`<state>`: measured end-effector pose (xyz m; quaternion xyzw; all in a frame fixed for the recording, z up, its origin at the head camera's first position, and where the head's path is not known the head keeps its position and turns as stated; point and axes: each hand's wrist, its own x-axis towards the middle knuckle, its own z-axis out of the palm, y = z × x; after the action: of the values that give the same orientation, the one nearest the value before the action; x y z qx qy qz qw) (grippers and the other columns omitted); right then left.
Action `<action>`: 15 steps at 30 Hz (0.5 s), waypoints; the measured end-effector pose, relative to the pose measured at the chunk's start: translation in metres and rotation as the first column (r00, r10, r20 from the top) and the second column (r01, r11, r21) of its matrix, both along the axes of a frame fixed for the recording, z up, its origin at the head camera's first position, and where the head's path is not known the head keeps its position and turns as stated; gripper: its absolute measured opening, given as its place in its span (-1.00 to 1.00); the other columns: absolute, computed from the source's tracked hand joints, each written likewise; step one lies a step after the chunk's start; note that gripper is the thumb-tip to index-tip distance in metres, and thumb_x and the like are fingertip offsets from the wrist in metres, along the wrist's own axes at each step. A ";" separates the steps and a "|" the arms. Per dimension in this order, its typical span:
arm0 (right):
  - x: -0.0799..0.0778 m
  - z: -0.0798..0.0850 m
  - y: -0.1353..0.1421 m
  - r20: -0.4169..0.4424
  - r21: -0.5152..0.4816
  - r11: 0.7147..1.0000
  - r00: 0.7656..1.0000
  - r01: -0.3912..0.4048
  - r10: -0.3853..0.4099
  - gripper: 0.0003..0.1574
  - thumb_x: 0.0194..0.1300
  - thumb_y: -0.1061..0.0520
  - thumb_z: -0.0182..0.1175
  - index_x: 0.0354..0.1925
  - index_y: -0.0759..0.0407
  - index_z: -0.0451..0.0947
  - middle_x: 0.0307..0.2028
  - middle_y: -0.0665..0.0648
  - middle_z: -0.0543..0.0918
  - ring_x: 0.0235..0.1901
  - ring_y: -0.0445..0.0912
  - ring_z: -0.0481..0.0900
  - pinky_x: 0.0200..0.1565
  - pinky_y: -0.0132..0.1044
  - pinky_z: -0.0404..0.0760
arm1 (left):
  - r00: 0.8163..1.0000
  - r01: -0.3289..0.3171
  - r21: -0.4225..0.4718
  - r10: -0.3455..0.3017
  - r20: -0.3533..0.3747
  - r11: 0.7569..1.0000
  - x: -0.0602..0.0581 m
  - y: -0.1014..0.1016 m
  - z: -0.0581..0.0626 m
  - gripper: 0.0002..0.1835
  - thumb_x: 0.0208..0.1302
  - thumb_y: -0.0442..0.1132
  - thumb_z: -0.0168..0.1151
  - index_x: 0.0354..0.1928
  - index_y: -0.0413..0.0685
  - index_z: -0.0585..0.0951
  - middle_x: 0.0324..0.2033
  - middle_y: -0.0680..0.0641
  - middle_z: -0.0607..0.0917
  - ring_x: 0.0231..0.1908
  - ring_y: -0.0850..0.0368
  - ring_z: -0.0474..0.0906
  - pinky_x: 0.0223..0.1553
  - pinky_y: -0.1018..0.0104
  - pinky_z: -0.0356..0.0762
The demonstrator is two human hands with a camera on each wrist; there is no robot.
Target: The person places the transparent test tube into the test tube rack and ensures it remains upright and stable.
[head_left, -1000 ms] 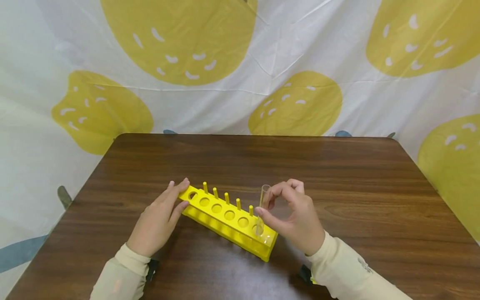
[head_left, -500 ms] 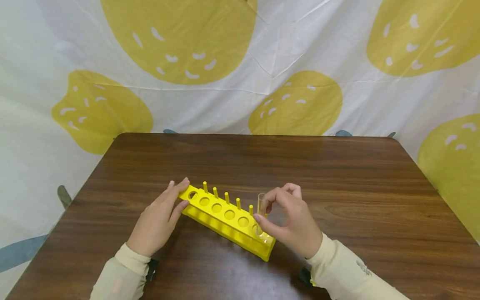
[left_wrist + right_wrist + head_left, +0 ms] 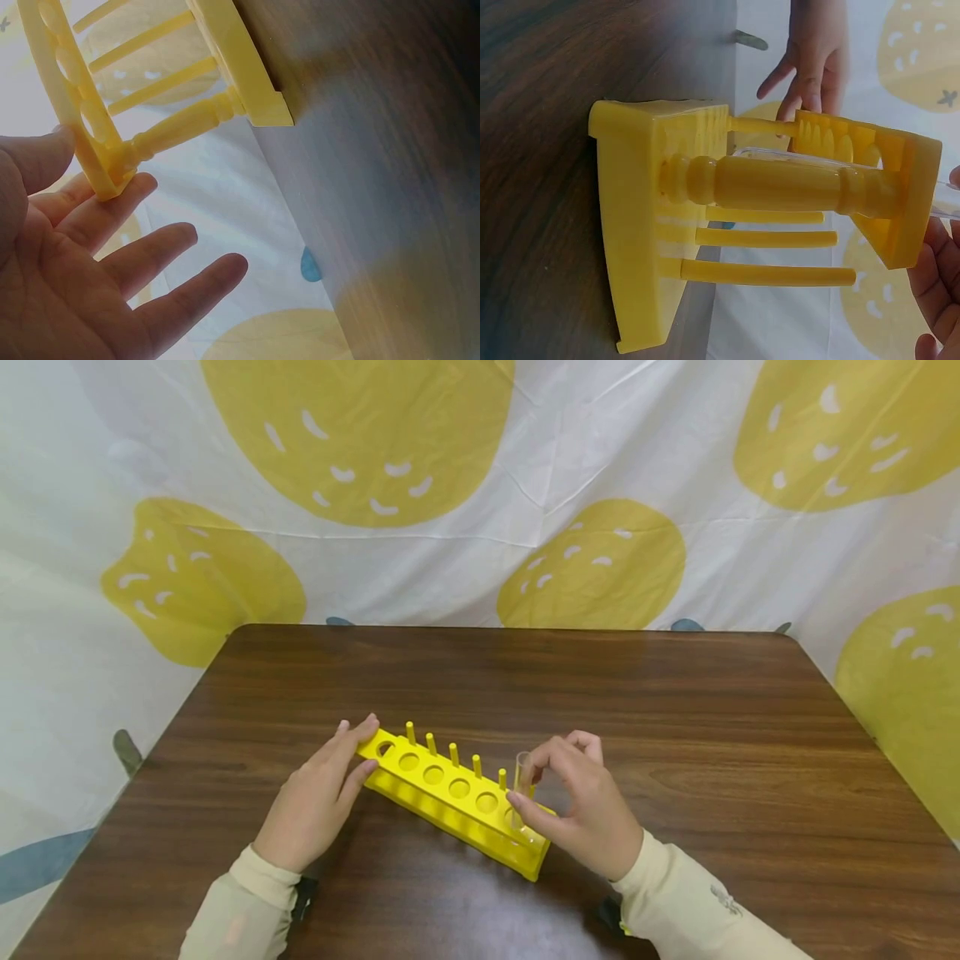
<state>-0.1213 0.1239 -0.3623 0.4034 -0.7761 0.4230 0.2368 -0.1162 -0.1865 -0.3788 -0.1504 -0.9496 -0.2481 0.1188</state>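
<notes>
A yellow test tube rack (image 3: 442, 792) stands slantwise on the brown table, with round holes along its top and a row of upright pegs behind them. At its left end, my left hand (image 3: 311, 802) grips the top plate between thumb and fingers; in the left wrist view the other fingers stretch out past it. My right hand (image 3: 588, 797) pinches a clear test tube (image 3: 522, 766) upright in the rightmost hole. Seen from the right wrist, the tube's lower part (image 3: 761, 154) reaches down behind the turned end post, its bottom apparently just above the rack's base.
The dark wood table (image 3: 465, 677) extends behind and to both sides of the rack. A white cloth (image 3: 420, 577) with yellow fruit shapes hangs behind the table's far edge. Small dark wrist devices show under both sleeves.
The right hand has lowered the test tube further into the rightmost hole, shifting slightly left; the tube's rim sits lower now. The left hand and rack have stayed nearly still.
</notes>
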 end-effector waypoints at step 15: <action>0.002 -0.003 0.000 0.003 0.021 1.000 1.000 0.000 0.000 -0.77 0.14 0.11 0.34 -0.30 0.04 0.45 -0.35 -0.12 0.52 -0.31 -0.25 0.47 -0.07 -0.07 0.12 | 1.000 0.006 -0.003 -0.006 -0.010 1.000 0.000 0.000 0.000 -0.39 0.37 -0.15 0.14 0.42 0.08 0.23 0.35 0.01 0.33 0.34 -0.10 0.19 0.18 -0.14 0.32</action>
<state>-0.1198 0.1234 -0.3651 0.4051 -0.7808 0.4154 0.2316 -0.1161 -0.1869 -0.3792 -0.1547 -0.9490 -0.2461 0.1224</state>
